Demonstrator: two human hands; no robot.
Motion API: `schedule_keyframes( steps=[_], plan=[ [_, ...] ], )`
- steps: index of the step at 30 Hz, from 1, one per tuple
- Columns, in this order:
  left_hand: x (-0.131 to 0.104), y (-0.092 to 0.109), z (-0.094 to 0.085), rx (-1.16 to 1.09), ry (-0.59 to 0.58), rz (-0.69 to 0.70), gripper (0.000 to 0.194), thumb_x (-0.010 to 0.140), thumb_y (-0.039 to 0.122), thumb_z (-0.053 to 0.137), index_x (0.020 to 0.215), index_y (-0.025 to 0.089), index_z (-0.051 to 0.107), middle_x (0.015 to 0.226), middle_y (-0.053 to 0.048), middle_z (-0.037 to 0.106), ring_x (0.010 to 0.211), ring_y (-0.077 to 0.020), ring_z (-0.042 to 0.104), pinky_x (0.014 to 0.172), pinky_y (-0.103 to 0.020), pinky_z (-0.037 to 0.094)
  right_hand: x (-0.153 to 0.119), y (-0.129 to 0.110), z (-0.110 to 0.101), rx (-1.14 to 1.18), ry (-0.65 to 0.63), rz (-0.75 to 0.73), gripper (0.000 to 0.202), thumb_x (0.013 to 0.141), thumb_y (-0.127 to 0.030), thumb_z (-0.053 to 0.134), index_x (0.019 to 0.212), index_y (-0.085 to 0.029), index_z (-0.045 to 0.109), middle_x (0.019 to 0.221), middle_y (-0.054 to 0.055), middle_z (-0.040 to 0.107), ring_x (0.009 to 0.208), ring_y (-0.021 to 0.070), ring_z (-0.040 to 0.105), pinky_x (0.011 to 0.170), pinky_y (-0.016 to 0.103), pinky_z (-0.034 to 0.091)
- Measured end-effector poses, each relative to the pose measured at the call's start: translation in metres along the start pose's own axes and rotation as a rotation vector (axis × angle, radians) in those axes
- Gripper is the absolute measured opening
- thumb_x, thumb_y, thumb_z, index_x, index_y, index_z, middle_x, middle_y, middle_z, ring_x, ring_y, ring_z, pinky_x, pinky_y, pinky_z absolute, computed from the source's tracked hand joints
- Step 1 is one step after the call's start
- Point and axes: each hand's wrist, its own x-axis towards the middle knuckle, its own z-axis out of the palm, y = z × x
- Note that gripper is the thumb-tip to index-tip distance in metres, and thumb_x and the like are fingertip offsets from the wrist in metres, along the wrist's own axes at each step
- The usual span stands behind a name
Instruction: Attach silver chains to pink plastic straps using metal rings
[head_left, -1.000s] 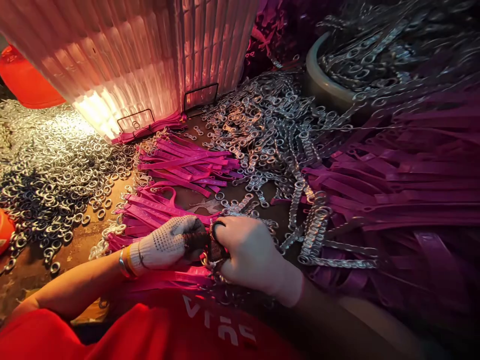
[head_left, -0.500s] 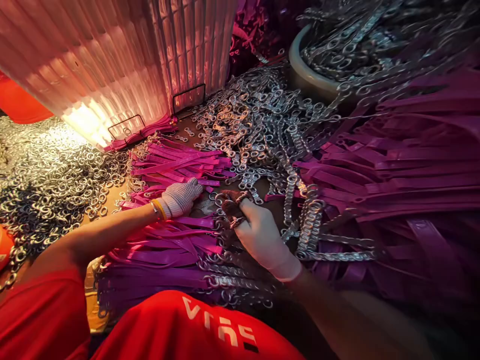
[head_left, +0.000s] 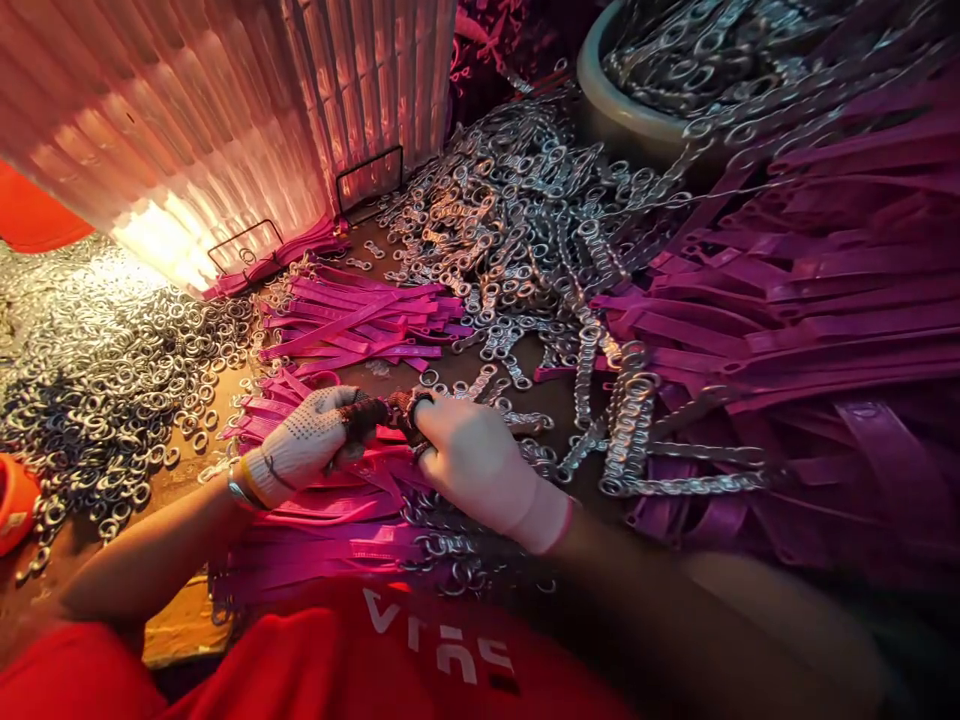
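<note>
My left hand (head_left: 319, 435), in a white dotted glove with dark fingertips, is closed, and its fingertips meet those of my right hand. My right hand (head_left: 480, 460), also gloved with dark fingertips, is closed in a pinch. A bit of pink strap (head_left: 391, 433) shows between the fingers, partly hidden by both hands. Whatever the right fingers pinch is covered. Below and behind the hands lie bundles of magenta straps (head_left: 322, 545) with metal rings at their ends. Short metal link chains (head_left: 480, 382) rest just beyond my right hand.
Loose metal rings (head_left: 90, 390) heap at the left, near an orange container (head_left: 16, 503). A ribbed translucent panel (head_left: 225, 130) stands at the back, brightly lit. Metal links (head_left: 495, 210) pile behind, beside a round basin (head_left: 630, 115). More magenta straps (head_left: 810, 290) and chains (head_left: 630, 430) spread rightward.
My left hand has drawn back from the upper strap bundle, down and left. My right hand has moved slightly left, and the two sets of fingertips, apart before, are together.
</note>
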Motion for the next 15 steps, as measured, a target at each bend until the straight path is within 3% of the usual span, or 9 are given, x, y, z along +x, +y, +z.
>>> schedule_keyframes(
  steps=[2,5,11,13,15],
  plan=[
    [0.0,-0.002,0.006,0.04,0.053,0.06,0.033,0.091,0.045,0.053,0.073,0.018,0.05,0.051,0.006,0.045,0.041,-0.0058,0.036,0.039,-0.017,0.026,-0.001,-0.005,-0.001,-0.037,0.0,0.001,0.02,0.07,-0.006,0.051,0.082,-0.016,0.065,0.083,0.009,0.068,0.068,0.018,0.054,0.061,0.03,0.029],
    [0.004,-0.005,0.009,0.273,0.13,0.22,0.028,0.091,0.037,0.055,0.073,0.015,0.054,0.059,0.003,0.051,0.051,-0.0066,0.041,0.047,-0.017,0.03,-0.003,-0.006,0.007,-0.095,0.063,0.012,0.019,0.069,-0.008,0.053,0.082,-0.016,0.065,0.083,0.009,0.069,0.066,0.0176,0.053,0.06,0.031,0.028],
    [0.009,-0.017,0.004,0.469,0.051,0.35,0.02,0.091,0.022,0.048,0.078,0.014,0.06,0.072,-0.001,0.062,0.063,-0.0107,0.051,0.058,-0.021,0.039,-0.006,0.001,0.034,-0.247,0.261,-0.082,0.013,0.07,-0.014,0.054,0.076,-0.016,0.066,0.095,0.016,0.07,0.072,0.0224,0.057,0.063,0.033,0.033],
    [0.009,-0.025,0.005,0.596,0.094,0.412,0.012,0.085,0.014,0.052,0.085,0.014,0.064,0.081,-0.004,0.067,0.07,-0.0138,0.057,0.064,-0.023,0.043,-0.007,0.001,0.037,-0.242,0.248,-0.08,0.015,0.071,-0.013,0.053,0.078,-0.016,0.066,0.09,0.016,0.07,0.072,0.0235,0.058,0.064,0.033,0.034],
    [0.009,-0.033,0.007,0.68,0.107,0.442,0.02,0.078,0.008,0.054,0.092,0.014,0.066,0.089,-0.007,0.069,0.075,-0.0165,0.061,0.07,-0.026,0.046,-0.008,-0.001,0.035,-0.216,0.181,-0.043,0.019,0.071,-0.012,0.051,0.081,-0.015,0.066,0.088,0.015,0.07,0.075,0.0246,0.06,0.065,0.033,0.036]
  ],
)
